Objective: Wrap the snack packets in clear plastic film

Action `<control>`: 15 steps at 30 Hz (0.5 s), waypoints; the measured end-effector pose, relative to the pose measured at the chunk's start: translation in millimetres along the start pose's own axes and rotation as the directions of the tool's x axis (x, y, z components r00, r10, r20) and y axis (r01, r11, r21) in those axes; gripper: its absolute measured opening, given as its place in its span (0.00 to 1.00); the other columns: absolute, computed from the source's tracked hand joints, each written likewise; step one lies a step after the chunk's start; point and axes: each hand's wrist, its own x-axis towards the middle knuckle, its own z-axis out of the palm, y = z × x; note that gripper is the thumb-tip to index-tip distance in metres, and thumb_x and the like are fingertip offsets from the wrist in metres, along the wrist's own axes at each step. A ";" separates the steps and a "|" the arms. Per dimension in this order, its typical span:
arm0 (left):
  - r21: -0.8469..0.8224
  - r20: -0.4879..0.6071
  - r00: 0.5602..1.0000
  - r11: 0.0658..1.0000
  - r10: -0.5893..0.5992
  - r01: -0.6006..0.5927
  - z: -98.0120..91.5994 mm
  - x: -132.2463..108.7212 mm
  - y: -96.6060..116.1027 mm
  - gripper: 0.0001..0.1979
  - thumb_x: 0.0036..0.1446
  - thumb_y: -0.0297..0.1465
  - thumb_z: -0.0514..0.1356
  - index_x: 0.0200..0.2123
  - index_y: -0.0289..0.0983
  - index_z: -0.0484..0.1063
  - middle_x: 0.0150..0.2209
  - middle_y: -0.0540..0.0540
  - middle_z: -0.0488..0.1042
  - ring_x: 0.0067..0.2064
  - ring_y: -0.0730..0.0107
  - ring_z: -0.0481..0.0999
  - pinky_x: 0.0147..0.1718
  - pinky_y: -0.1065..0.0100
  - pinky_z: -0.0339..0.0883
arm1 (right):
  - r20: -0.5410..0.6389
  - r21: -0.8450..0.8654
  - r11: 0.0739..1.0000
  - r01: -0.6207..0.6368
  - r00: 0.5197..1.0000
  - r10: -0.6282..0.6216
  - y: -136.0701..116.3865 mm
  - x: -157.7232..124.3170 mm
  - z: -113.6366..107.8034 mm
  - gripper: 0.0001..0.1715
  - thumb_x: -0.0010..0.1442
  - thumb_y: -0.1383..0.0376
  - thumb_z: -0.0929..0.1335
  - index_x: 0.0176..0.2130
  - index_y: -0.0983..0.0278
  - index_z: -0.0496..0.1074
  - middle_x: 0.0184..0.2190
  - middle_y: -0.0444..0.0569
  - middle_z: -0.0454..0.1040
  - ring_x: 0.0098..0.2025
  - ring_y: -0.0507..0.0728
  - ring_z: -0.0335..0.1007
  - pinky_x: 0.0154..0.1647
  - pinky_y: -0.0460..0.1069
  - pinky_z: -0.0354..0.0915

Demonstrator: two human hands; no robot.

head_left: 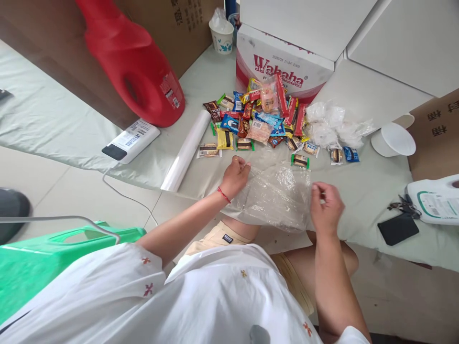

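A clear plastic bag [278, 193] lies stretched at the table's near edge between my two hands. My left hand [235, 176] pinches its upper left corner, fingers closed. My right hand [325, 206] grips its right edge, fingers curled shut. Just beyond the bag lies a heap of small wrapped snacks [263, 119] in many colours. A few loose ones sit nearest the bag, such as a green-edged one [300, 160].
A roll of clear bags [186, 150] lies left of the snacks. A red jug [134, 62], a Wahaha carton [283, 64], crumpled bags [332, 124], white lids [394, 139], a black wallet [398, 228] and a green basket [39, 263] surround the spot.
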 end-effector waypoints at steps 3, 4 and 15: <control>0.276 -0.201 0.924 0.924 0.326 -0.266 -10.4 -14.5 7.3 0.21 0.59 0.37 0.63 0.53 0.35 0.67 0.54 0.32 0.71 0.57 0.48 0.72 0.58 0.49 0.64 | 0.305 0.001 0.969 0.249 0.922 -0.237 -12.5 0.8 29.5 0.21 0.71 0.57 0.62 0.54 0.61 0.77 0.54 0.56 0.78 0.57 0.64 0.69 0.61 0.61 0.66; 0.349 -0.186 0.873 0.860 0.452 -0.371 -12.5 -20.8 12.1 0.21 0.60 0.36 0.62 0.55 0.36 0.68 0.58 0.31 0.70 0.63 0.45 0.68 0.63 0.46 0.59 | 0.363 -0.007 0.957 0.290 0.892 -0.267 -14.3 -0.2 40.3 0.23 0.72 0.57 0.62 0.59 0.63 0.75 0.59 0.58 0.75 0.62 0.66 0.66 0.65 0.63 0.64; 0.536 0.518 0.765 0.552 0.383 -0.639 -0.2 8.8 -3.2 0.28 0.73 0.42 0.47 0.71 0.40 0.61 0.75 0.36 0.55 0.76 0.49 0.55 0.72 0.35 0.34 | 0.468 -0.211 0.922 0.325 0.861 -0.197 29.8 -11.0 51.3 0.32 0.75 0.55 0.57 0.69 0.67 0.65 0.72 0.61 0.61 0.74 0.69 0.53 0.72 0.70 0.53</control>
